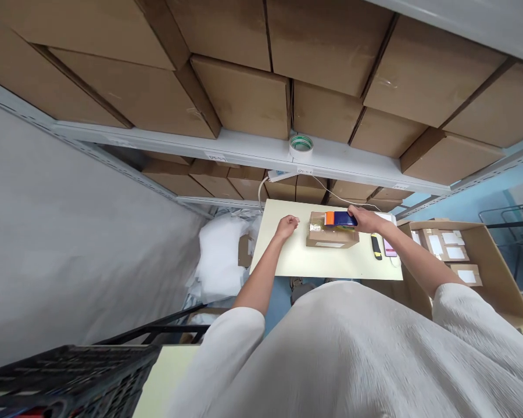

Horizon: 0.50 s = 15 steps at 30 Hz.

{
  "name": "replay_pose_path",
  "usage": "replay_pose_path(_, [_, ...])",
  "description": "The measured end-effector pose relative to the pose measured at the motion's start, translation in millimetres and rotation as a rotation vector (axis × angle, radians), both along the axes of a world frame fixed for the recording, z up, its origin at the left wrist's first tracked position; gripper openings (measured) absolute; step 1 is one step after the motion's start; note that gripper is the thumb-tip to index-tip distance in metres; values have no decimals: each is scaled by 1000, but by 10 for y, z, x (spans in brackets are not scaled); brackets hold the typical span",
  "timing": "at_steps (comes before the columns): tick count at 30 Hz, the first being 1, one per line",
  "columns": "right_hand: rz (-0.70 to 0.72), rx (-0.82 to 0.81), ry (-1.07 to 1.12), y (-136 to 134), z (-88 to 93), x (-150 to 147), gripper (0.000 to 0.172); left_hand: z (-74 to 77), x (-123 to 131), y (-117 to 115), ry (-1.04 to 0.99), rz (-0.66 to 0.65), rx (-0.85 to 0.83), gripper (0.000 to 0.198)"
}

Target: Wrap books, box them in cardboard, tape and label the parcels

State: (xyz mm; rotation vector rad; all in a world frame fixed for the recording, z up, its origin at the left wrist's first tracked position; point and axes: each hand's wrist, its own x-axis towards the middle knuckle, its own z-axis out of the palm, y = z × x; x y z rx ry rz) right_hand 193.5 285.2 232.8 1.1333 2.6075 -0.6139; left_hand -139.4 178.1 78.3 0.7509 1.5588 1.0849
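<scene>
A small cardboard box (333, 237) sits on the pale yellow table (322, 264), with shiny clear tape on the left part of its top and a white label on its near side. My right hand (361, 219) is wrapped round a blue and orange tape dispenser (340, 218), which lies along the top of the box. Just left of the box, apart from it, my left hand (287, 225) hovers with its fingers curled in and nothing visible in them. A black and yellow box cutter (376, 247) lies right of the box, beside a phone (389, 247).
Cardboard cartons fill the shelf (244, 145) above the table; a tape roll (301, 147) stands on its edge. At right is a large open carton (501, 284) with labelled boxes inside. White packing bags (220, 255) lie left. A black crate (70, 377) is at lower left.
</scene>
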Motion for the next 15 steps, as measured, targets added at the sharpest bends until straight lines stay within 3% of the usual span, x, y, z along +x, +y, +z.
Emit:
replay_pose_path(6, [-7,15,9,-30,8,-112,40,-161,107,-3,-82,52,-73,12])
replay_pose_path(15, [-5,24,-24,-19,18,-188,39,-442,450,-51,-60,16,-90,20])
